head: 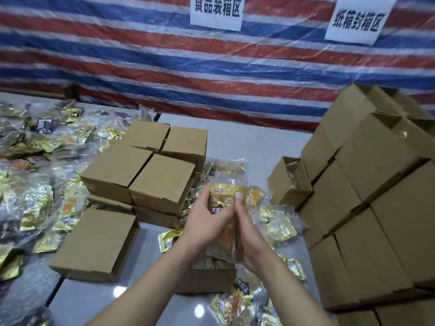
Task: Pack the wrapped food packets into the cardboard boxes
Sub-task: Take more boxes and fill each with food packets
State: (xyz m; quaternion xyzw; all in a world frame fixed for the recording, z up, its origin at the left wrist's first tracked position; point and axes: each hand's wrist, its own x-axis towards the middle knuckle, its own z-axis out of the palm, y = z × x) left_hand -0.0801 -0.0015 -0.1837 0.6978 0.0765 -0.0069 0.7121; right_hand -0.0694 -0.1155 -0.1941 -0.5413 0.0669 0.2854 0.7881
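From the head camera, both hands meet near the middle of the scene, holding a bundle of packets [227, 217] upright between them; the left hand [207, 222] curls round its left edge, thumb across the front, and the right hand [247, 229] presses flat against its right edge with the fingers fairly straight; the bundle sits above an open box [207, 277] just below the wrists, whose inside is mostly hidden by the arms.

More loose packets [35, 184] lie heaped across the far left of the table [247, 142], and a few lie to the right of the hands; closed boxes [141, 170] are stacked left of the hands, and a tall stack of boxes [372, 208] stands on the right; a striped tarp [164, 55] with two paper signs [216, 11] hangs behind.

The packets look light, thin and floppy, with slick foil and clear wrap that could slide apart; squeezing the bundle from both long edges, low down near its middle, seems the safest hold, since a one-sided pinch would probably let the inner ones slip or fan out.
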